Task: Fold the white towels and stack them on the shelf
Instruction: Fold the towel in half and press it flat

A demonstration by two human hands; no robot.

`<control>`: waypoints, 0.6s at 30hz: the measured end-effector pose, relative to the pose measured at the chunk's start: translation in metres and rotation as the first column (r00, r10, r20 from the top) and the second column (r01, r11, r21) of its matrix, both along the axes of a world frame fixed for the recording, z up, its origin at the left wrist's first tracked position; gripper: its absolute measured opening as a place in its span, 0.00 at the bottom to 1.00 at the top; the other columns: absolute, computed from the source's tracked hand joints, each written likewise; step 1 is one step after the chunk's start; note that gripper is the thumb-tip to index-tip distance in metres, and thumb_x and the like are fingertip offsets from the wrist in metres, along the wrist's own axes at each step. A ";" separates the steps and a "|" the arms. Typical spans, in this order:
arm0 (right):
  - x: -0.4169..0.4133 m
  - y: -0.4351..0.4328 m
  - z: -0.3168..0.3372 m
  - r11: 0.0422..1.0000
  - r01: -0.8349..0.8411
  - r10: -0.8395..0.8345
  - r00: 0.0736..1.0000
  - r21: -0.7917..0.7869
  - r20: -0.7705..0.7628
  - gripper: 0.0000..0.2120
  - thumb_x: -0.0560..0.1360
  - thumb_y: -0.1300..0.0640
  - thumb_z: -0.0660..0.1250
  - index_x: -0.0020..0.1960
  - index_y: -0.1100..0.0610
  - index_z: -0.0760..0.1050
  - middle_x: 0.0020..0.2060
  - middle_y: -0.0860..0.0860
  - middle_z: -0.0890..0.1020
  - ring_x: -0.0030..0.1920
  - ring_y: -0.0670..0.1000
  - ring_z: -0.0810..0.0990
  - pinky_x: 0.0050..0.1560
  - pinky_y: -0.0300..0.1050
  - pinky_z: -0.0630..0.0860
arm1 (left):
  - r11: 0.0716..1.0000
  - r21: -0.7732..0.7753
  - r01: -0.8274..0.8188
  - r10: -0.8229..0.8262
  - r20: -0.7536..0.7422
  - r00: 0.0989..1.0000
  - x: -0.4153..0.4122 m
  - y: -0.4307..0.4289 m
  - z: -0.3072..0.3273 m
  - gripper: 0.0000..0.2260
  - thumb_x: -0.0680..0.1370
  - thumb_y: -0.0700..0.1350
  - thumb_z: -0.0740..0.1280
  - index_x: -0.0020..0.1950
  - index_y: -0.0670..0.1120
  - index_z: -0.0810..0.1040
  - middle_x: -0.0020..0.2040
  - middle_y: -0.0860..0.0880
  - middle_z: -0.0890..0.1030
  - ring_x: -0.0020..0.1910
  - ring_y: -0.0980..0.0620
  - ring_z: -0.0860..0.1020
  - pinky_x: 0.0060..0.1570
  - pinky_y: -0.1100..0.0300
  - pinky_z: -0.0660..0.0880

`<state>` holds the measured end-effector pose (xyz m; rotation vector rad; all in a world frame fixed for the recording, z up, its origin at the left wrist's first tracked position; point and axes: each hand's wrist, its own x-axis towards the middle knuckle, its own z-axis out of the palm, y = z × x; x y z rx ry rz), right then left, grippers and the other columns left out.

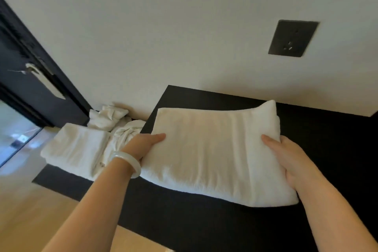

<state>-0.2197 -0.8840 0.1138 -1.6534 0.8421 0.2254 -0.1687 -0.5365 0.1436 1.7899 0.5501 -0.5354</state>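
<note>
A folded white towel (214, 149) lies across the black shelf (327, 133) against the wall. My left hand (143, 144) grips its left edge, thumb on top and fingers hidden under the cloth. My right hand (286, 155) holds its right edge the same way, thumb lying on the top face. To the left sits another folded white towel (75, 149), and behind it a crumpled heap of white towels (114, 120). A white bangle (131, 161) circles my left wrist.
A dark wall socket plate (292, 38) is above the shelf on the white wall. A dark door (26, 80) with a metal handle stands at the left, glass beside it. Wooden floor (41, 210) shows below the shelf's front edge.
</note>
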 end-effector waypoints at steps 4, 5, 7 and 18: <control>0.015 0.055 0.014 0.984 -0.149 0.151 0.988 -0.097 0.018 0.19 0.75 0.40 0.68 0.59 0.45 0.65 0.49 0.48 0.77 0.48 0.54 0.78 0.52 0.60 0.73 | 0.995 0.022 -0.097 0.096 0.041 0.995 -0.024 0.046 -0.001 0.18 0.72 0.59 0.73 0.57 0.50 0.80 0.53 0.46 0.83 0.54 0.40 0.80 0.62 0.41 0.73; 0.018 0.072 0.016 0.978 -0.179 0.183 0.983 -0.110 0.026 0.19 0.75 0.40 0.68 0.60 0.45 0.65 0.48 0.47 0.77 0.47 0.53 0.77 0.51 0.59 0.72 | 0.991 0.028 -0.130 0.129 0.033 0.991 -0.030 0.060 -0.002 0.22 0.71 0.59 0.74 0.59 0.49 0.80 0.53 0.45 0.84 0.53 0.40 0.81 0.61 0.41 0.74; 0.023 0.107 0.020 0.969 -0.222 0.228 0.973 -0.113 0.045 0.20 0.75 0.41 0.68 0.62 0.46 0.65 0.48 0.46 0.76 0.45 0.51 0.76 0.47 0.55 0.71 | 0.981 0.006 -0.193 0.193 0.027 0.981 -0.043 0.093 -0.002 0.22 0.70 0.59 0.75 0.58 0.48 0.81 0.50 0.45 0.85 0.51 0.40 0.82 0.60 0.41 0.75; 0.041 0.366 0.018 0.948 -0.315 0.319 0.938 -0.051 0.136 0.26 0.76 0.44 0.69 0.71 0.51 0.68 0.46 0.44 0.76 0.44 0.48 0.75 0.34 0.46 0.66 | 0.940 -0.038 -0.340 0.342 0.113 0.933 -0.079 0.343 -0.008 0.12 0.73 0.53 0.74 0.50 0.46 0.84 0.41 0.44 0.86 0.39 0.41 0.85 0.49 0.44 0.81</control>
